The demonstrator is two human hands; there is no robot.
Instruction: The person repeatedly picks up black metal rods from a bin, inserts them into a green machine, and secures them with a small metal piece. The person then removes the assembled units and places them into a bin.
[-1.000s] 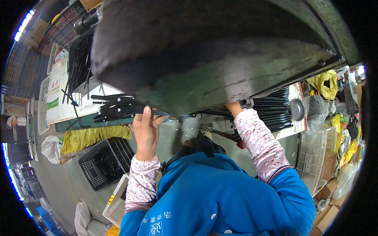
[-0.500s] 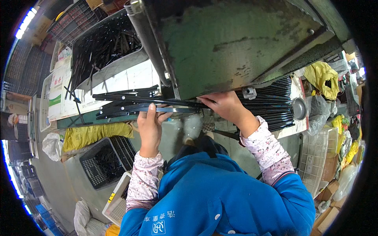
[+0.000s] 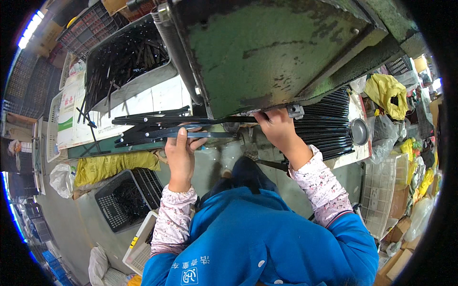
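Between thumb and fingers, my left hand (image 3: 180, 159) grips a flat black metal bar (image 3: 217, 135), whose shiny right end sticks out past the fingertips. Above it runs a longer black bar (image 3: 224, 120), reaching right to the underside of the green machine (image 3: 267, 52). My right hand (image 3: 276, 131) is closed around the right end of this longer bar, close beneath the machine's lower edge. Its fingertips are partly hidden by the machine. Left of my left hand, several black bars with round rivets (image 3: 148, 134) lie crossed over the bench edge.
A grey bin (image 3: 138, 78) of black metal strips stands on the bench at left. Right of the machine lie many black tubes (image 3: 329, 128) beside a round grey dish (image 3: 359, 132). A black crate (image 3: 119, 200) and yellow sack (image 3: 112, 166) are below left.
The longer bar's right end and my right hand have moved up slightly, nearer the machine's underside. My left hand keeps its grip. The view has shifted a little.
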